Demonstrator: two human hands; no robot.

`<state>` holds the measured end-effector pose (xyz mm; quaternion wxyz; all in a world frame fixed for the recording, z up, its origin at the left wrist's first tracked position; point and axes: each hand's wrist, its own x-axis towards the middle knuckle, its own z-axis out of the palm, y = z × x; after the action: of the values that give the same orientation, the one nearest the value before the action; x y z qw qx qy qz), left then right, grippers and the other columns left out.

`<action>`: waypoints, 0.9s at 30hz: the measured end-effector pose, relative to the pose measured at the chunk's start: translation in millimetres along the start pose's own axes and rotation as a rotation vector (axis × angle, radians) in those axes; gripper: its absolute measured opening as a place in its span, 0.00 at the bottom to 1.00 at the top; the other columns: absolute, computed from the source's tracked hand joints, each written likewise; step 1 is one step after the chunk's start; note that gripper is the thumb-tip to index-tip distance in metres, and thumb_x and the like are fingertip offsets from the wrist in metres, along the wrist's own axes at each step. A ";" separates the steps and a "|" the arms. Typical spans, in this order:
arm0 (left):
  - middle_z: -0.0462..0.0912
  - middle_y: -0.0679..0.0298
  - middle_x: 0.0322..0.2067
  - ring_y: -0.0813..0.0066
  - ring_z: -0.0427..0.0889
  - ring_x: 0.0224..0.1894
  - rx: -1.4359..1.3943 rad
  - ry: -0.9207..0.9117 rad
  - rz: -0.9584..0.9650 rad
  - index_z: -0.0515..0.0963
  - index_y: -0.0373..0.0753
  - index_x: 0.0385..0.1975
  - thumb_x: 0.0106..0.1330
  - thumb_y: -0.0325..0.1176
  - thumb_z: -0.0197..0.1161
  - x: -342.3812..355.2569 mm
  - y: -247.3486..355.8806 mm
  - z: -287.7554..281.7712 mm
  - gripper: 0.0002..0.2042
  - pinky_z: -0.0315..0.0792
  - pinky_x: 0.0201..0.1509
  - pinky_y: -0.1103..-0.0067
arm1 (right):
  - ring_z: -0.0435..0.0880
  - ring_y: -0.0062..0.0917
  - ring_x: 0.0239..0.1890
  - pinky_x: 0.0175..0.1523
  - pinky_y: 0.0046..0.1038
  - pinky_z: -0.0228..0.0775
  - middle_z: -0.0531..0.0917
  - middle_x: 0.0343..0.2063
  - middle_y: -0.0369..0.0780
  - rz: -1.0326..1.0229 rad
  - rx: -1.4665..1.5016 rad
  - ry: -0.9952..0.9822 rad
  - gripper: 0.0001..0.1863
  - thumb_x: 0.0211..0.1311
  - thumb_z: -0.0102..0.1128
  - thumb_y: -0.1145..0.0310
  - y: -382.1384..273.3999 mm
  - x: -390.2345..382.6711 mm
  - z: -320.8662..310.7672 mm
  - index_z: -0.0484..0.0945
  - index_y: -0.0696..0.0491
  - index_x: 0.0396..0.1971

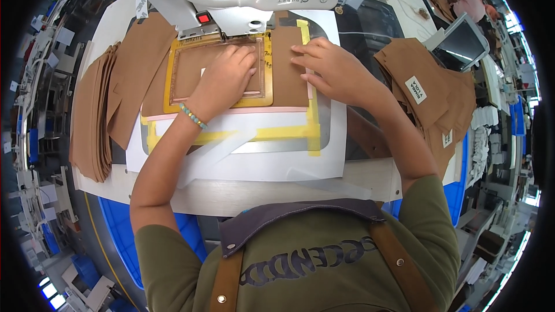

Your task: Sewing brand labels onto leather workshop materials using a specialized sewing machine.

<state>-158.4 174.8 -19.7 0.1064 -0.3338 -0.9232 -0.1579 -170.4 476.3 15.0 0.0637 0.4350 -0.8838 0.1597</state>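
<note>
A brown fabric panel (287, 81) lies under the head of a sewing machine (231, 6). On it rests a yellow rectangular clamp frame (171, 89) with a brown inner area. My left hand (225, 78) is over that frame, its fingers bent and held close together near the needle area; what they hold, if anything, is hidden. Beside its wrist a small bit of white label (203, 72) shows. At the panel's right edge, my right hand (332, 69) has its fingers spread, with the tips touching the fabric. Yellow tape (277, 133) borders the white sheet below.
Stacked brown fabric pieces (92, 115) stand at the left, with loose panels (141, 75) beside them. Brown pieces with white labels (419, 81) are piled at the right, before a small screen (462, 40). Blue bins (124, 237) sit below the table edge.
</note>
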 end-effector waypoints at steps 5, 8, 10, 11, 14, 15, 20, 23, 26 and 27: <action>0.83 0.55 0.61 0.53 0.79 0.63 -0.035 -0.002 -0.012 0.80 0.32 0.59 0.74 0.27 0.64 -14.1 -15.6 -14.2 0.16 0.75 0.69 0.64 | 0.76 0.38 0.66 0.72 0.37 0.71 0.81 0.68 0.41 -0.037 0.134 -0.112 0.21 0.70 0.64 0.70 -6.8 2.6 4.9 0.83 0.56 0.61; 0.84 0.56 0.61 0.52 0.81 0.63 -0.086 0.017 -0.038 0.81 0.33 0.58 0.74 0.27 0.63 -28.0 -20.7 -31.0 0.15 0.76 0.68 0.65 | 0.76 0.38 0.65 0.72 0.38 0.71 0.81 0.68 0.40 -0.101 0.201 -0.095 0.22 0.70 0.62 0.73 -16.4 9.7 16.7 0.81 0.56 0.64; 0.85 0.57 0.61 0.52 0.82 0.64 -0.154 0.007 -0.077 0.83 0.37 0.59 0.74 0.25 0.63 -40.7 -28.5 -38.9 0.15 0.78 0.67 0.66 | 0.76 0.36 0.65 0.71 0.38 0.71 0.81 0.67 0.39 -0.115 0.207 -0.094 0.23 0.70 0.61 0.74 -28.5 22.8 21.7 0.81 0.55 0.65; 0.85 0.57 0.61 0.52 0.82 0.64 -0.154 0.004 -0.082 0.83 0.37 0.59 0.74 0.25 0.63 -47.1 -31.7 -39.4 0.15 0.78 0.67 0.66 | 0.77 0.35 0.65 0.70 0.37 0.71 0.81 0.67 0.39 -0.129 0.211 -0.089 0.25 0.70 0.61 0.75 -33.9 29.2 24.9 0.80 0.54 0.67; 0.83 0.58 0.66 0.54 0.78 0.71 -0.259 -0.068 -0.054 0.82 0.38 0.62 0.73 0.25 0.64 -57.0 -30.6 -38.1 0.18 0.73 0.74 0.63 | 0.78 0.29 0.62 0.63 0.34 0.71 0.85 0.61 0.36 -0.201 0.072 -0.069 0.26 0.66 0.63 0.76 -41.2 37.6 42.8 0.80 0.54 0.65; 0.80 0.59 0.69 0.55 0.74 0.75 -0.251 -0.102 -0.012 0.82 0.39 0.64 0.73 0.26 0.65 -58.0 -25.6 -37.7 0.20 0.69 0.77 0.61 | 0.78 0.29 0.62 0.63 0.34 0.71 0.85 0.61 0.36 -0.204 0.075 -0.071 0.26 0.66 0.63 0.76 -41.4 36.9 47.1 0.80 0.54 0.65; 0.72 0.60 0.77 0.55 0.62 0.82 -0.307 -0.213 0.045 0.79 0.43 0.70 0.70 0.33 0.69 -56.7 -14.3 -34.0 0.27 0.56 0.84 0.56 | 0.79 0.23 0.61 0.56 0.30 0.65 0.87 0.54 0.33 -0.282 -0.079 0.050 0.27 0.65 0.63 0.75 -41.7 30.5 51.3 0.79 0.51 0.65; 0.69 0.60 0.79 0.54 0.60 0.83 -0.301 -0.230 0.062 0.78 0.44 0.72 0.67 0.38 0.72 -55.2 -16.5 -36.2 0.31 0.54 0.85 0.56 | 0.79 0.24 0.60 0.56 0.31 0.66 0.87 0.53 0.33 -0.265 -0.058 0.028 0.26 0.65 0.63 0.75 -42.3 29.4 53.0 0.79 0.52 0.65; 0.69 0.60 0.79 0.52 0.59 0.83 -0.312 -0.260 0.070 0.80 0.44 0.70 0.64 0.40 0.74 -53.3 -19.7 -38.0 0.32 0.51 0.85 0.54 | 0.79 0.25 0.59 0.55 0.31 0.67 0.87 0.53 0.34 -0.254 -0.023 0.023 0.25 0.65 0.63 0.75 -45.6 30.8 52.0 0.80 0.51 0.64; 0.69 0.60 0.79 0.52 0.59 0.83 -0.316 -0.260 0.067 0.80 0.44 0.70 0.64 0.41 0.74 -52.1 -20.4 -37.6 0.31 0.51 0.85 0.53 | 0.79 0.25 0.59 0.55 0.31 0.67 0.87 0.53 0.34 -0.253 -0.023 0.024 0.25 0.65 0.63 0.75 -45.9 30.8 51.0 0.80 0.51 0.64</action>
<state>-128.9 116.0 -5.0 -0.0620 -0.3945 -0.8813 -0.2527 -151.8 409.8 -14.9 0.0988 0.5404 -0.8229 0.1453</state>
